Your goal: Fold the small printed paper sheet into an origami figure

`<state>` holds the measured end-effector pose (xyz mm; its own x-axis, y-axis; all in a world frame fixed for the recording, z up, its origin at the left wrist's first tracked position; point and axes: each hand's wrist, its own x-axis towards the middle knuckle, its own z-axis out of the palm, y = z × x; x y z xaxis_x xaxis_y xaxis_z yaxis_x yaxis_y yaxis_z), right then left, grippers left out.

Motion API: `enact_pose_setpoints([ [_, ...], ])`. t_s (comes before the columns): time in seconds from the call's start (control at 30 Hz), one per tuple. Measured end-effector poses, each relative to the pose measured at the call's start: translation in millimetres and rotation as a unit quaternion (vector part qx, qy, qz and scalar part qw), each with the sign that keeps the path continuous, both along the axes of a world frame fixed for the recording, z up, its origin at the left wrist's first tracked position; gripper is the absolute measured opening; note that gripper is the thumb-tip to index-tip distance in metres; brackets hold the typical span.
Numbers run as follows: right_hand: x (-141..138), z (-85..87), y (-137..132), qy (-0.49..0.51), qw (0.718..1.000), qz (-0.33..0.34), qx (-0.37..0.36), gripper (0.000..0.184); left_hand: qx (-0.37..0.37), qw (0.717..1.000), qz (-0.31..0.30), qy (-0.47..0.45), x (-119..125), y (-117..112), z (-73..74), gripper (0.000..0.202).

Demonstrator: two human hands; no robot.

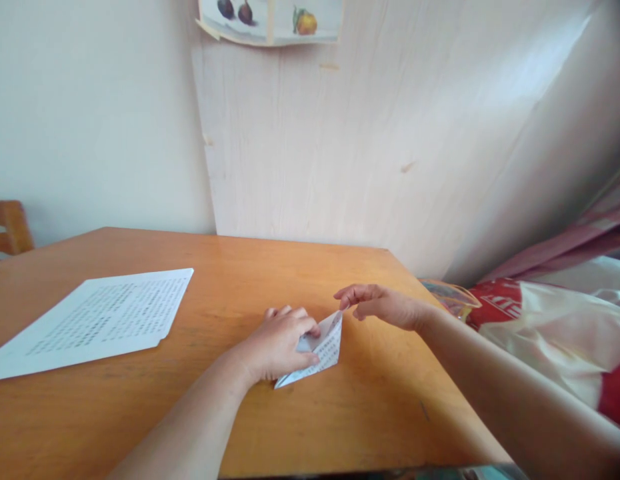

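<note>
A small sheet of printed paper (329, 349), folded into a pointed shape, stands partly raised on the wooden table (230, 413). My left hand (285, 343) grips its left part, with the thumb on the near printed face and the index finger behind that layer. My palm hides the paper's left side. At the paper's upper right tip is my right hand (380, 305), its fingers bent and the thumb apart from them. One fingertip meets or nearly meets that tip; I cannot tell whether it touches.
Flat printed sheets (115, 313) lie on the table at the left. Red and white bags (545, 327) crowd the table's right edge. A wooden chair (13, 227) shows at far left. Behind the table is a wall with a fruit picture (275, 23).
</note>
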<state>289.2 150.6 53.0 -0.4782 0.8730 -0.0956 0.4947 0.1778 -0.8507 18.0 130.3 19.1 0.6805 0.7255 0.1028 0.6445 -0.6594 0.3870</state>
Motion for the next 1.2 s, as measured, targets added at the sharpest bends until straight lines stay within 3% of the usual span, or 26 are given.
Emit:
enact_pose_setpoints([
  [0.13,-4,10.8,5,-0.116,0.984,0.115,0.07,0.036,-0.02,1.0,-0.011,0.002,-1,0,0.6,0.034],
  [0.27,-11,14.1,19,-0.18,0.967,0.165,0.066,0.037,-0.028,1.0,-0.013,0.002,-1,2,-1.4,0.034],
  [0.57,-26,19.0,42,-0.221,0.956,0.192,-0.008,0.016,-0.049,0.999,-0.008,0.008,0,2,3.2,0.033],
  [0.97,-18,17.5,46,-0.233,0.949,0.205,0.058,0.014,-0.049,0.999,-0.006,0.01,-2,3,-0.3,0.034],
  [1.2,-5,24.9,48,-0.248,0.945,0.195,0.084,0.013,-0.055,0.998,-0.009,0.008,-1,2,0.1,0.034],
])
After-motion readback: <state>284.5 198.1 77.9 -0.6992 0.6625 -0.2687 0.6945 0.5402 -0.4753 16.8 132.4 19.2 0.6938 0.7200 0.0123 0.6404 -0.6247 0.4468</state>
